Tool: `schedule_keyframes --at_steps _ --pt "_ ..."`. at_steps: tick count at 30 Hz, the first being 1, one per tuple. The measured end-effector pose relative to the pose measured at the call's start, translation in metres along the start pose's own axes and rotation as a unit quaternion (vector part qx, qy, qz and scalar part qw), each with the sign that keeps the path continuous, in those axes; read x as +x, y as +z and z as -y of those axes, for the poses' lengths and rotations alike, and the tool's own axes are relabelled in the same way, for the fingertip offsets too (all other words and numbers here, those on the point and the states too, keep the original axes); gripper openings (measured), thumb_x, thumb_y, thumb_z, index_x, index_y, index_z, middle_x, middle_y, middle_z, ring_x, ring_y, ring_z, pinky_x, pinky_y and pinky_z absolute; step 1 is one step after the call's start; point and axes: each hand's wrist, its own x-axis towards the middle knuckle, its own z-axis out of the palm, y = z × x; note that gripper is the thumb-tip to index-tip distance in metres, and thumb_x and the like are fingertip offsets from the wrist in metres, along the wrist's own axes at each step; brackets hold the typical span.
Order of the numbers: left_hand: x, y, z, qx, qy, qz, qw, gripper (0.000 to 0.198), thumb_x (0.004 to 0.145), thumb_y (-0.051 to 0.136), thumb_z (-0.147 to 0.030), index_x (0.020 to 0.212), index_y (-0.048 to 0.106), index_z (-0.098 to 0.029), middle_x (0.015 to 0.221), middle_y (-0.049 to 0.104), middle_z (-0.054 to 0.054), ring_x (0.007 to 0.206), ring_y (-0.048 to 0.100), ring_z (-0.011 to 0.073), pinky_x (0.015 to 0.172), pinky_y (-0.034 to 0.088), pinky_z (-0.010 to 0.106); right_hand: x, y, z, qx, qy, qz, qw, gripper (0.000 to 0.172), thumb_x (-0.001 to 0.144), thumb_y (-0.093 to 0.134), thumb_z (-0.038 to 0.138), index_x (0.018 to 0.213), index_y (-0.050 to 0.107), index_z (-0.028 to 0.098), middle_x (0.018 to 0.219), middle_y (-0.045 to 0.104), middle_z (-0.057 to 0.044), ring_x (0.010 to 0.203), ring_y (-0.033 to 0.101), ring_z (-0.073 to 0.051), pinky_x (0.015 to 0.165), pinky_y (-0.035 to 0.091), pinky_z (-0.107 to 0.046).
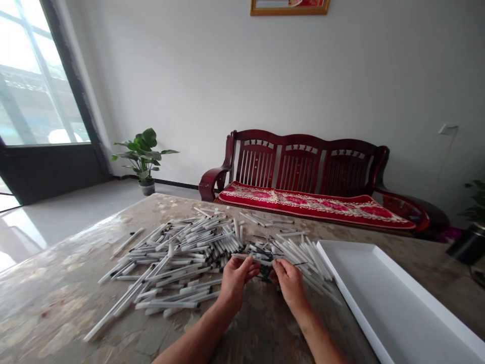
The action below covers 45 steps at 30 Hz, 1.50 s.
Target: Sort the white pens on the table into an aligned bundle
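Observation:
A translucent white plastic tube (261, 261) lies level between my two hands, above the table. My left hand (235, 278) pinches its left part between thumb and fingers. At its right end, the fingers of my right hand (291, 283) are closed, and they partly hide that end. A thin dark rod (301, 263) shows just beyond my right hand; whether I hold it cannot be made out. Behind and below the hands is a heap of small black parts (261, 247). To the left spreads a large pile of similar tubes (189, 247), many with dark ends.
More white tubes (303, 253) lie to the right, beside a shallow white tray (356, 308). All rest on a brown patterned table (68, 303). Beyond its far edge stands a dark red wooden bench (299, 162). A potted plant (142, 156) is on the floor at left.

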Motion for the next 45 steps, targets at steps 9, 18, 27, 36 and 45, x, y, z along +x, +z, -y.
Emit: schedule_keyframes --at_steps 9,18,27,36,45 --pt "-0.001 0.001 -0.002 0.007 0.003 -0.004 1.0 0.048 0.05 0.092 -0.044 0.072 0.061 -0.015 0.069 0.07 0.003 0.065 0.071 0.0166 0.064 0.058 0.026 -0.001 0.002 0.006 0.026 0.0 -0.008 1.0 0.048 0.083 0.054 0.066 0.085 0.07 0.02 0.074 0.074 -0.008 0.058 0.068 -0.023 0.051 0.052 -0.031" --pt "0.008 -0.007 -0.003 0.012 0.03 -0.047 0.998 0.051 0.048 0.091 -0.048 0.071 0.06 -0.015 0.066 0.069 0.001 0.065 0.071 0.0175 0.06 0.057 0.025 0.002 0.001 -0.003 -0.025 -0.016 -0.025 0.999 0.033 0.081 0.059 0.052 0.086 0.069 0.022 0.077 0.075 -0.006 0.07 0.072 -0.025 0.055 0.053 -0.029" --pt "0.007 -0.009 0.002 0.006 0.029 -0.036 0.999 0.052 0.048 0.091 -0.048 0.074 0.059 -0.016 0.065 0.067 -0.001 0.064 0.07 0.0161 0.06 0.058 0.026 0.002 0.001 -0.007 -0.144 -0.137 -0.046 0.979 0.025 0.088 0.054 0.034 0.099 0.073 0.022 0.1 0.075 -0.008 0.092 0.069 -0.024 0.083 0.052 -0.034" --pt "0.016 -0.013 -0.011 -0.036 0.091 -0.085 0.992 0.044 0.057 0.087 -0.042 0.078 0.058 -0.017 0.068 0.069 -0.001 0.065 0.07 0.0147 0.065 0.058 0.026 0.007 -0.015 -0.007 -0.248 -0.171 -0.124 0.945 0.023 0.091 0.051 0.034 0.083 0.069 0.022 0.085 0.071 -0.006 0.083 0.064 -0.022 0.077 0.049 -0.032" --pt "0.023 -0.018 -0.015 -0.052 0.107 -0.09 0.989 0.04 0.061 0.085 -0.038 0.084 0.059 -0.017 0.074 0.07 -0.001 0.069 0.071 0.0143 0.069 0.059 0.026 0.009 -0.024 -0.014 -0.313 -0.178 -0.145 0.922 0.023 0.092 0.054 0.037 0.089 0.072 0.023 0.091 0.069 -0.008 0.089 0.062 -0.026 0.078 0.049 -0.037"
